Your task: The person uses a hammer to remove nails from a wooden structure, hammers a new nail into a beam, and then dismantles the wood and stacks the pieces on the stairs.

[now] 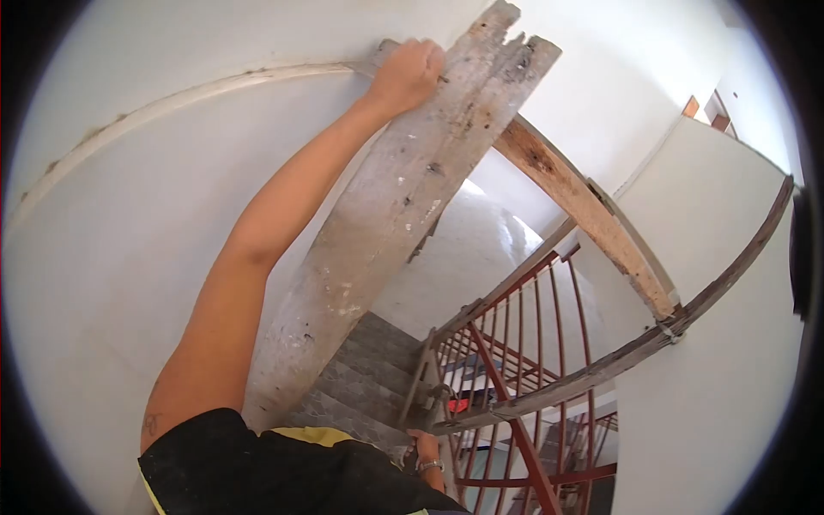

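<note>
A wide, weathered grey plank (386,197) stands tilted across the middle of the view, its upper end split and jagged. Near that end my left hand (414,75) is closed on the plank's left edge, with the arm stretched up. Low in the view, my right hand (425,448), with a band at the wrist, is beside the stair railing post (419,386). Its fingers look curled, and what they hold is too small to make out.
Grey stone-patterned steps (365,378) lie below the plank. Red metal railing bars (537,330) rise at the right, crossed by a wooden rail (592,375). A brown beam (588,210) slants down to that rail, where a tie binds them. White walls (129,257) surround the stairwell.
</note>
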The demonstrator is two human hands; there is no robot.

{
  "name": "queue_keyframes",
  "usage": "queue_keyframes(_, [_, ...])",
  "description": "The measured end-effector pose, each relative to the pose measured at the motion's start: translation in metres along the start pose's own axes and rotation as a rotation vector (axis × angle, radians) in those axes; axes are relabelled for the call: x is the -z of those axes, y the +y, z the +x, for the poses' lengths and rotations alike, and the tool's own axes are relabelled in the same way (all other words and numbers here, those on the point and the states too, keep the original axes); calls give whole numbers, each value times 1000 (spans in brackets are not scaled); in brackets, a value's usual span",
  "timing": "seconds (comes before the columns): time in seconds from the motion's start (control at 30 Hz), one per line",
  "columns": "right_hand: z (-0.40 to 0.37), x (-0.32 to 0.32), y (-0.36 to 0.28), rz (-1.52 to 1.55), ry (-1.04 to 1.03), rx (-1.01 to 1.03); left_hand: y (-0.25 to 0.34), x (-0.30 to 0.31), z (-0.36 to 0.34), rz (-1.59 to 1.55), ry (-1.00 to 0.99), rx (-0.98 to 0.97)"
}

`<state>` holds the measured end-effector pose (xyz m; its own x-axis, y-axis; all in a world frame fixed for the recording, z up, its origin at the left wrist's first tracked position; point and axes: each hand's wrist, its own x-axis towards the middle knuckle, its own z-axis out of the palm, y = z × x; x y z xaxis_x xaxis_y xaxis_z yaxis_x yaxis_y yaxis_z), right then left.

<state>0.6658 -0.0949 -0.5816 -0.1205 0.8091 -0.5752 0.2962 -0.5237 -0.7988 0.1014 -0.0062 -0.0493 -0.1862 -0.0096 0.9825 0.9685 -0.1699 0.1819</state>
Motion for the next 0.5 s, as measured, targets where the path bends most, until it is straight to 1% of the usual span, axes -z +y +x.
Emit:
queue_keyframes(0.07, [22,11,30,28,24,26,-3,19,-20,-62,-249,70])
queue_keyframes(0.1, [0,2,14,19,39,24,-6,28,-29,-93,-373,103])
queue_keyframes(0.17, [-69,-33,-36,3,64,18,-8,44,-43,-260,-450,207])
queue_keyframes(0.2, [-78,-41,-40,13,71,4,-10,46,-45,-347,-488,254])
queue_keyframes(0.27, [-93,-52,-42,41,86,-30,-17,39,-42,-573,-316,470])
queue_keyframes(0.3, [-103,-58,-47,92,83,-102,-22,30,-40,-683,-232,575])
queue_keyframes(0.33, [-106,-59,-43,92,72,-91,-39,3,-39,-612,-147,535])
queue_keyframes(0.37, [-107,-60,-38,91,60,-78,-63,-36,-39,-538,-63,493])
queue_keyframes(0.43, [-110,-60,-37,87,48,-52,-73,-62,-31,-425,-106,461])
queue_keyframes(0.5, [-118,-66,-41,98,47,-33,-62,-59,-15,-349,-376,466])
